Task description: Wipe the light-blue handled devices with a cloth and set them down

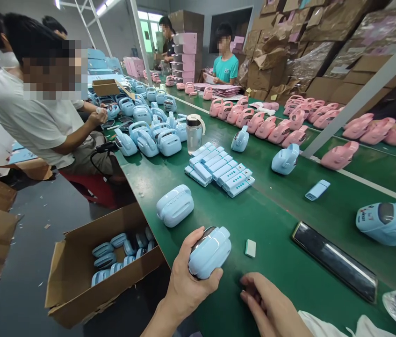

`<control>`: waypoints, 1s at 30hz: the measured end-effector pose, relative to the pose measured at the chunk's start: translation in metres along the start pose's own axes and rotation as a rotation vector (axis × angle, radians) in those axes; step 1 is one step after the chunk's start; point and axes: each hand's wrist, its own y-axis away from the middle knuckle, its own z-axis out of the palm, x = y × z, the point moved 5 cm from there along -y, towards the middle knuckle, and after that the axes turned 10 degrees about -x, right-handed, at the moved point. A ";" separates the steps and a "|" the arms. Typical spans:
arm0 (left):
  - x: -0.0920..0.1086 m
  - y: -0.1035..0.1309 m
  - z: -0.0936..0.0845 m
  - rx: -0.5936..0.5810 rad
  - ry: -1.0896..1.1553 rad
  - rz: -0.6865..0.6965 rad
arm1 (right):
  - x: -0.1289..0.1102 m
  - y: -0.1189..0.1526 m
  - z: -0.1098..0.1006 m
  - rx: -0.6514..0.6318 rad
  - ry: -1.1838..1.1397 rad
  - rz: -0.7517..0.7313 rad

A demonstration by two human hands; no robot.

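My left hand [187,278] grips a light blue plastic device [210,252] just above the near edge of the green table [275,243]. My right hand [270,306] rests on the table just right of it, fingers curled down; whether it holds anything is hidden. A second blue device [175,205] lies on the table just beyond my left hand. A small pale block [250,247] lies between the held device and a dark flat phone [334,261]. A stack of blue-white small parts [219,169] sits farther out.
An open cardboard box [78,262] holding several blue devices stands on the floor at left. A seated person [39,107] works at the table's left side among several blue devices [148,135]. Pink devices [282,124], a bottle [194,131], and cartons [289,51] lie beyond.
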 end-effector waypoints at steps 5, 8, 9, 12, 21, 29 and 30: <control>0.001 0.000 0.000 0.018 -0.017 0.051 | -0.053 -0.029 -0.021 0.071 -0.547 0.212; 0.001 0.000 0.000 0.024 -0.032 0.065 | -0.081 -0.046 -0.018 0.116 -0.693 0.220; 0.001 0.000 0.000 0.028 -0.043 0.074 | -0.085 -0.050 -0.016 0.131 -0.711 0.232; 0.001 0.000 0.001 0.031 -0.089 0.103 | -0.086 -0.056 -0.012 0.148 -0.634 0.288; -0.002 0.002 0.000 -0.001 -0.028 0.065 | -0.069 -0.056 -0.014 0.005 -0.500 0.247; -0.022 0.026 -0.006 0.020 -0.221 0.031 | -0.018 -0.021 -0.052 0.219 -0.280 0.262; -0.021 0.029 -0.010 0.052 -0.226 0.065 | -0.016 -0.021 -0.056 0.220 -0.250 0.256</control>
